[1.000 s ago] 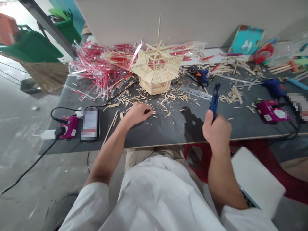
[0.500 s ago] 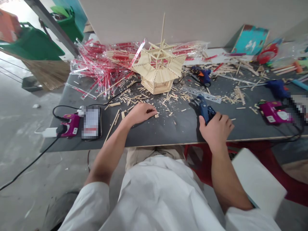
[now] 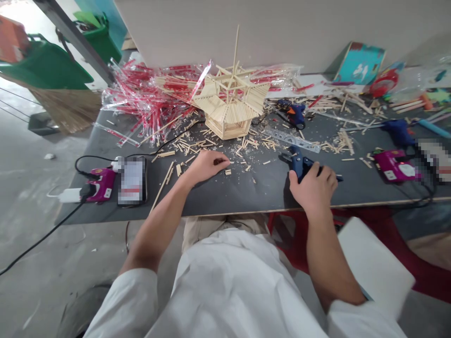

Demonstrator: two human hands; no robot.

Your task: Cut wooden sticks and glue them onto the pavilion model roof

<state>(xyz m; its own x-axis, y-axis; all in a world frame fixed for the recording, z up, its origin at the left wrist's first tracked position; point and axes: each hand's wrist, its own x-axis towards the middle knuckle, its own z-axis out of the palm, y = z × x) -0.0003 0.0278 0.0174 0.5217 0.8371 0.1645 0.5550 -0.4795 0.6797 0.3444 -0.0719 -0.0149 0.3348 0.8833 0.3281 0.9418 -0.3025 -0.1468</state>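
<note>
My left hand rests on the dark table with thumb and fingertips brought together. Whatever is between them, if anything, is too small to make out. Just below the fingertips lie a few short cut sticks. My right hand is wrapped round blue-handled pliers, whose dark jaws point to the left just above the tabletop. Beyond both hands stands a wooden stick model, a many-sided pavilion with a slatted, flared roof and a thin upright stick on top.
Red-and-clear plastic wrappers heap at the back left. A phone and a purple power adapter lie at left, another purple adapter at right. Blue glue guns, a clear ruler and stick scraps spread behind.
My left fingertips have lifted slightly away from the short sticks, which now lie apart from them. The right hand keeps its grip on the pliers. The view has shifted a little.
</note>
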